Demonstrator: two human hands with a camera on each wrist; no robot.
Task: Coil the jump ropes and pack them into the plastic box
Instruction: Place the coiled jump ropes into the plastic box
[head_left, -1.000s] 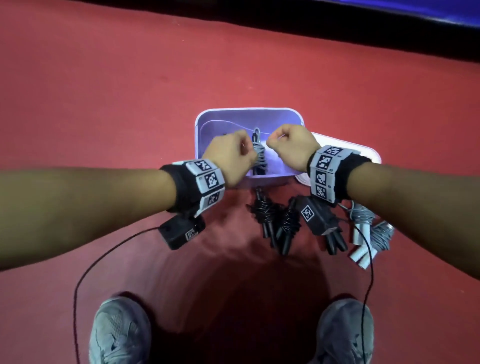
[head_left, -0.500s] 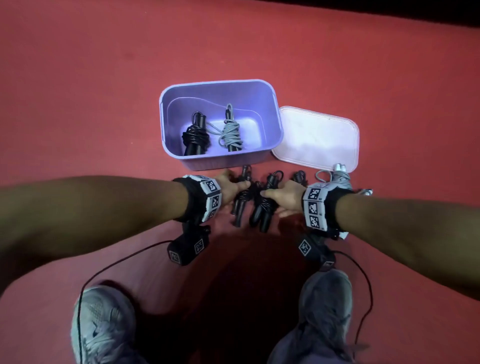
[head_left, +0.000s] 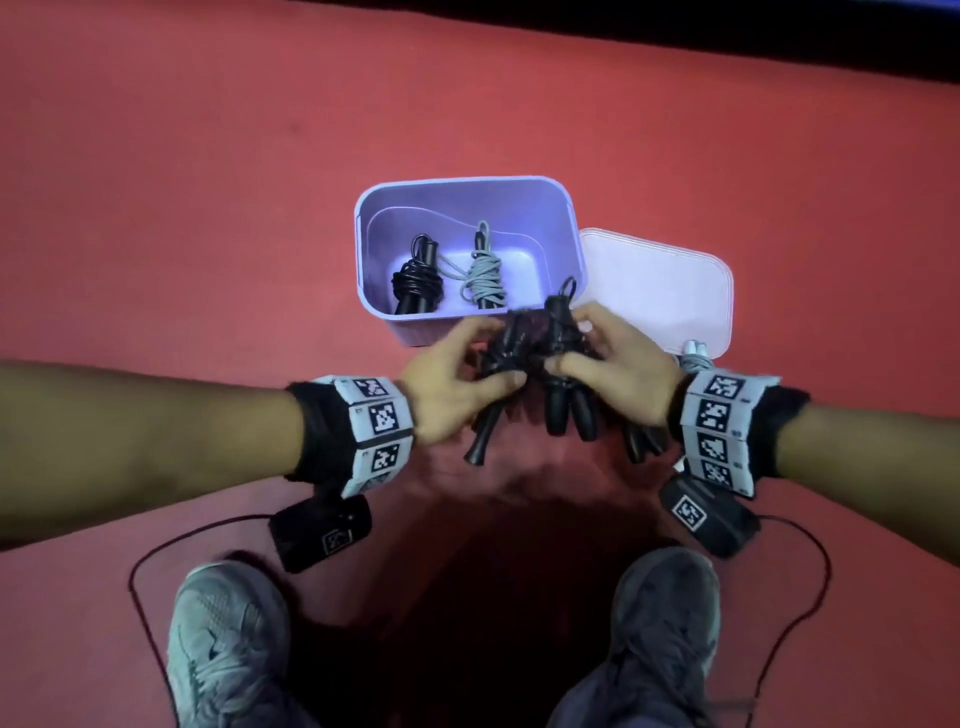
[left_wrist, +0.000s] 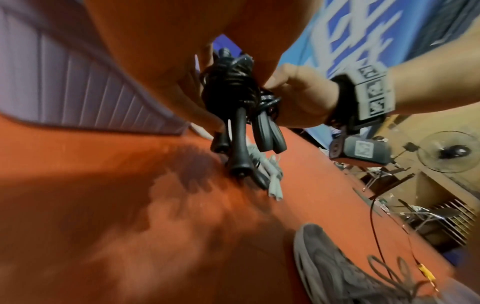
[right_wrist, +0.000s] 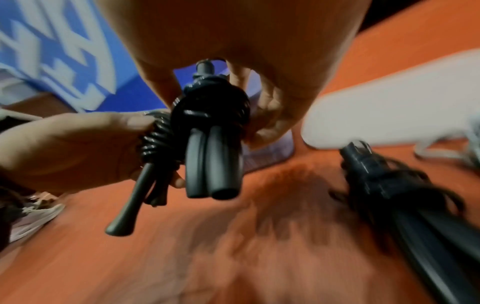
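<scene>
Two coiled jump ropes are in my grip, one per hand, lifted just clear of the red floor (head_left: 208, 208). My left hand (head_left: 447, 384) has its fingers curled around the slim-handled black rope (head_left: 491, 395); my right hand (head_left: 618, 374) is wrapped around the thick-handled black rope (head_left: 563, 374), handles pointing back toward me at 6 o'clock. The plastic box (head_left: 563, 234) sits open at 12 o'clock from my hands, with a black coil (head_left: 415, 280) and a grey coil (head_left: 483, 275) lying side by side in its near half. Its lid (head_left: 660, 280) lies on the floor at the box's 3 o'clock, touching it.

I judge this the packing step: coiling looks finished for these two, and they only need carrying forward over the near rim. Next I should lower them into the free space at the box's right, without letting the wraps loosen. One more black bundle (right_wrist: 405, 197) and a grey-white rope (left_wrist: 270, 176) lie on the floor near my right wrist, waiting their turn.
</scene>
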